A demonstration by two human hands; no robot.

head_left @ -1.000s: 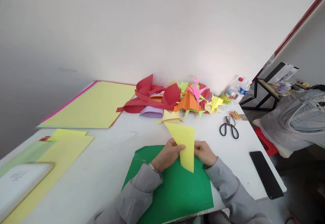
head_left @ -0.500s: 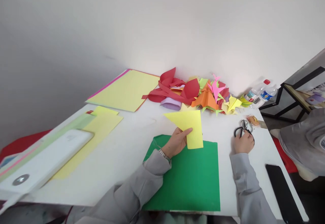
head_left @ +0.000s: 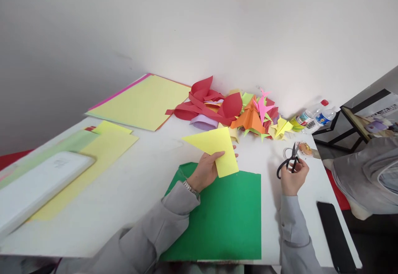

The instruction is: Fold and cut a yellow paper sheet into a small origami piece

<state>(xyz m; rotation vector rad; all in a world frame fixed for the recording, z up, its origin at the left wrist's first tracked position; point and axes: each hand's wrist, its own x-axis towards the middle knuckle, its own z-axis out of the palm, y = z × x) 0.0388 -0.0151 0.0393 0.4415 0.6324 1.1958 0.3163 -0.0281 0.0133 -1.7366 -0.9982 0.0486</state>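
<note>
Held above the far edge of a green mat [head_left: 224,220] is a folded yellow paper [head_left: 222,141] with a long point to the left. My left hand [head_left: 207,170] is closed on it, thumb on the near face and fingertips showing at its right edge. Off to the right, my right hand [head_left: 294,178] grips a pair of black-handled scissors [head_left: 290,162], its blades directed away from me and slightly apart. Just behind the scissors lie a roll of clear tape [head_left: 286,153] and a small orange-brown item [head_left: 305,149].
Folded paper planes [head_left: 248,118] and red paper pieces [head_left: 202,108] are heaped by the wall, beside two bottles [head_left: 320,118]. Large yellow sheets [head_left: 139,102] lie at back left. A white device [head_left: 43,183] rests on paper at left; a black phone [head_left: 336,236] lies at right.
My right hand has lifted the scissors off the table, and they have turned a little. The yellow paper has tilted in my left hand. The view has shifted slightly.
</note>
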